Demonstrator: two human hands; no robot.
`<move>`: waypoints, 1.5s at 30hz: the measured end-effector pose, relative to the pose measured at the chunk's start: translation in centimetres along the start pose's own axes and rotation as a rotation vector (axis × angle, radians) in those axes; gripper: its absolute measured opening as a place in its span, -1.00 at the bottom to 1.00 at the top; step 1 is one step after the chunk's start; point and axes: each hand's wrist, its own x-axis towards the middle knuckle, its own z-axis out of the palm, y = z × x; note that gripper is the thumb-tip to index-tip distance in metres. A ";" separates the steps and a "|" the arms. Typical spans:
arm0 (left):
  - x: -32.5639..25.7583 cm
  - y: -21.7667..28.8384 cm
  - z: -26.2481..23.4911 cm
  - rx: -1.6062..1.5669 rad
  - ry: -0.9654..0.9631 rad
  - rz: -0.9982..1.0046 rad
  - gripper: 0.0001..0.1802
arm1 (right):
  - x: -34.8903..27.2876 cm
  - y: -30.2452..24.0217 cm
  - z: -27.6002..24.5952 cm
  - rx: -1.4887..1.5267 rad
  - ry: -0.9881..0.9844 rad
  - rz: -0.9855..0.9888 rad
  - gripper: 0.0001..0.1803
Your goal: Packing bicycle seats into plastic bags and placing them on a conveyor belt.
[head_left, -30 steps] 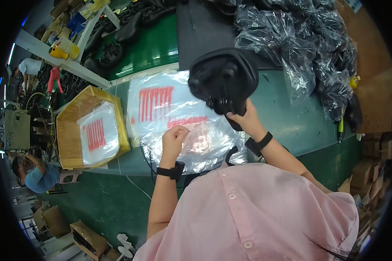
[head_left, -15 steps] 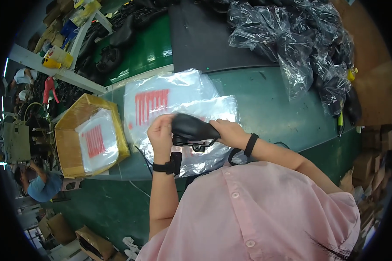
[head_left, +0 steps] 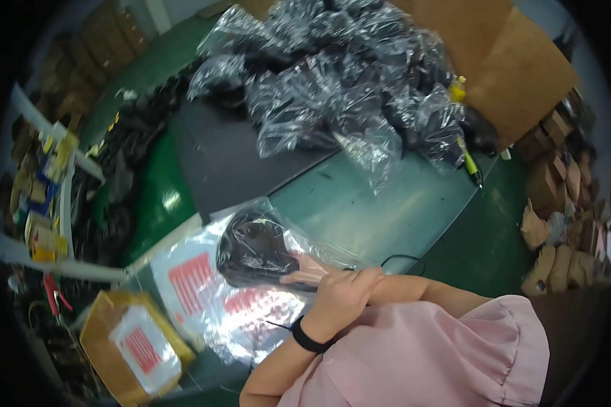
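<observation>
A black bicycle saddle (head_left: 254,247) sits inside a clear plastic bag (head_left: 316,247), its wide end pointing away from me. My right hand (head_left: 307,270) reaches into the bag too, seen through the film, with its fingers closed on the saddle's narrow end. Across my right wrist lies my left hand (head_left: 346,295), fingers curled in at the bag's mouth; it appears to grip the bag's edge there. Beneath them is a stack of flat clear bags (head_left: 190,268) with red print.
A yellow-taped carton (head_left: 98,339) holding more printed bags stands at the left. Several bagged saddles (head_left: 319,88) are heaped at the far side beside a dark mat (head_left: 244,156). A yellow-green pen-like tool (head_left: 473,169) lies at the table's right edge, near cardboard (head_left: 489,54).
The saddle, bare before, is now inside a clear bag. My left hand has moved from its wide end to my right wrist. The view has swung to the right.
</observation>
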 end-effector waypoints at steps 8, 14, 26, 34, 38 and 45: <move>4.6 -0.1 0.8 -0.169 -0.066 0.001 -0.79 | 3.9 -2.6 -12.4 0.295 0.125 -0.345 -0.15; -0.5 -5.6 2.5 -0.262 0.077 -0.402 -0.73 | 12.7 -13.6 -30.4 0.338 0.511 -0.472 -0.32; -2.0 -15.4 4.3 -0.461 -0.002 -0.914 -0.73 | 15.5 -3.1 -46.1 -0.736 1.262 0.184 -0.37; 21.1 -23.5 5.2 -0.602 0.168 -0.901 -0.21 | 6.6 -2.6 -36.8 -0.496 1.172 -0.582 -0.82; 25.7 -23.7 9.2 -0.648 -0.091 -0.966 0.03 | -1.2 1.5 -28.1 -0.375 1.058 -0.525 -0.79; 21.9 -22.0 14.5 0.051 0.162 -0.627 -0.37 | -6.1 11.1 -22.1 0.987 0.999 -0.019 -0.58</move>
